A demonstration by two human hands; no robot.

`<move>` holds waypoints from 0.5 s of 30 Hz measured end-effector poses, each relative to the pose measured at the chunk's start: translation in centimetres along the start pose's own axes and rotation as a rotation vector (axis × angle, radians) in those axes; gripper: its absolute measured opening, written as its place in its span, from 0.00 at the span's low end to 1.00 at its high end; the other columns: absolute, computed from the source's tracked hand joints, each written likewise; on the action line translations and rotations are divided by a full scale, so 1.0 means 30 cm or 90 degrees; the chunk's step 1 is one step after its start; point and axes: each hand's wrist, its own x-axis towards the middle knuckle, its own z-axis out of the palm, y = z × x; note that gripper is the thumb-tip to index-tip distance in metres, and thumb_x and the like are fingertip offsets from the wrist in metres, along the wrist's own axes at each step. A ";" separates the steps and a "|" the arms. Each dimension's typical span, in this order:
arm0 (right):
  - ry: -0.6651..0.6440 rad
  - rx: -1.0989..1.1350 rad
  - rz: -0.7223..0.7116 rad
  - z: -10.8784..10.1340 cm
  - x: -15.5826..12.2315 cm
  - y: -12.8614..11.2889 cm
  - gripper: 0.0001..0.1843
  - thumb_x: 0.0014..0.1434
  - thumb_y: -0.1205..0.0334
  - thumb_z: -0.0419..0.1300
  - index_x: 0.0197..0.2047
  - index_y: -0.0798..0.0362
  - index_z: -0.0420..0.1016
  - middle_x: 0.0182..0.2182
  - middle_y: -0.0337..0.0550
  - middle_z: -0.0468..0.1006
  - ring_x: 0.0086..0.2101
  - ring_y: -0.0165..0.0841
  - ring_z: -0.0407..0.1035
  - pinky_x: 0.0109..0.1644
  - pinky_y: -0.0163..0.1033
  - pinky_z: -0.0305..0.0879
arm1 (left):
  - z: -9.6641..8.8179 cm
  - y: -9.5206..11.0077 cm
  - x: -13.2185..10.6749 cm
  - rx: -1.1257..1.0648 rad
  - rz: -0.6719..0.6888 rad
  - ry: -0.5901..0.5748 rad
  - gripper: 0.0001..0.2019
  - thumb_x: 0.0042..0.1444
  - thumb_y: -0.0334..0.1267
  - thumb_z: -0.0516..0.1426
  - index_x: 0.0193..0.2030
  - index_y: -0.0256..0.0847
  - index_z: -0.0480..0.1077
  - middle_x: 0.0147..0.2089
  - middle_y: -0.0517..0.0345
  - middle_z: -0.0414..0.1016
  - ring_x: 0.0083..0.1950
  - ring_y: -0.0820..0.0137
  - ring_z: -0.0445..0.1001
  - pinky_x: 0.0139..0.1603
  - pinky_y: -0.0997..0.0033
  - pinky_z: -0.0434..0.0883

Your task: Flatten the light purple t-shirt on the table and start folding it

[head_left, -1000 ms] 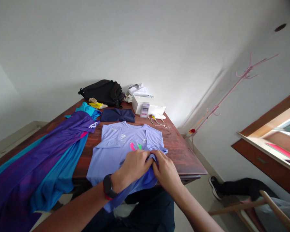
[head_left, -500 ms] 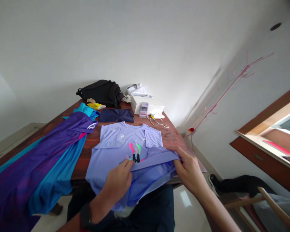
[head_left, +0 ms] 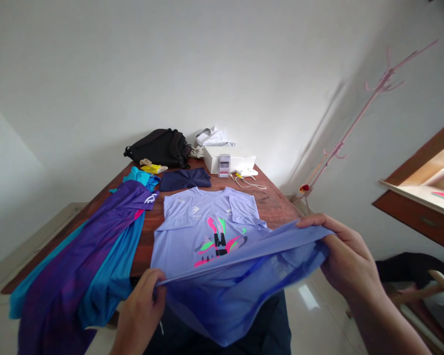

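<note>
A lavender T-shirt (head_left: 177,246) with a pink, green and black print lies face up, its upper part on the wooden table and its sleeves folded inward. The hem is lifted off the near edge and stretched between my hands, so the inside of the shirt shows above my lap. My left hand (head_left: 142,305) pinches the hem's left end, fingers closed. At the right, my right hand (head_left: 350,256) grips the other end of the hem, held higher than the left.
Purple and blue clothes (head_left: 92,246) hang over the table's left side. Folded navy cloth (head_left: 185,179), a black backpack (head_left: 157,148), a white box (head_left: 240,160) and a cable (head_left: 247,185) lie toward the back of the table (head_left: 277,209). Right stands a pink coat rack (head_left: 355,125).
My left hand has moved left and down to the hem's left end, and my right hand has moved right. The hem is now spread wide and more of the print shows.
</note>
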 end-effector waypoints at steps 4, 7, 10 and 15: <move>0.011 0.132 0.088 -0.014 -0.017 -0.017 0.06 0.51 0.57 0.62 0.32 0.48 0.78 0.25 0.43 0.76 0.22 0.35 0.69 0.21 0.36 0.61 | -0.035 -0.068 -0.024 0.009 -0.046 -0.004 0.08 0.59 0.38 0.51 0.40 0.46 0.70 0.40 0.56 0.79 0.41 0.62 0.80 0.41 0.67 0.75; 0.062 0.177 0.087 -0.027 -0.019 -0.023 0.06 0.49 0.59 0.63 0.32 0.50 0.77 0.24 0.42 0.74 0.20 0.32 0.66 0.19 0.34 0.59 | -0.054 -0.109 -0.033 -0.002 -0.081 -0.020 0.09 0.58 0.39 0.52 0.41 0.45 0.72 0.41 0.55 0.81 0.42 0.61 0.81 0.41 0.68 0.76; 0.098 0.154 0.072 -0.062 -0.009 -0.007 0.08 0.48 0.58 0.67 0.31 0.51 0.79 0.26 0.44 0.76 0.20 0.31 0.66 0.19 0.34 0.59 | -0.108 -0.133 -0.024 0.009 -0.110 -0.051 0.09 0.56 0.41 0.52 0.38 0.47 0.74 0.37 0.59 0.82 0.34 0.64 0.81 0.35 0.71 0.76; 0.024 -0.114 0.018 -0.175 0.002 0.049 0.18 0.43 0.50 0.74 0.35 0.51 0.84 0.30 0.49 0.82 0.27 0.39 0.75 0.29 0.39 0.73 | -0.274 -0.167 -0.003 0.062 -0.167 -0.057 0.13 0.55 0.50 0.52 0.38 0.50 0.75 0.24 0.67 0.78 0.22 0.68 0.78 0.25 0.77 0.73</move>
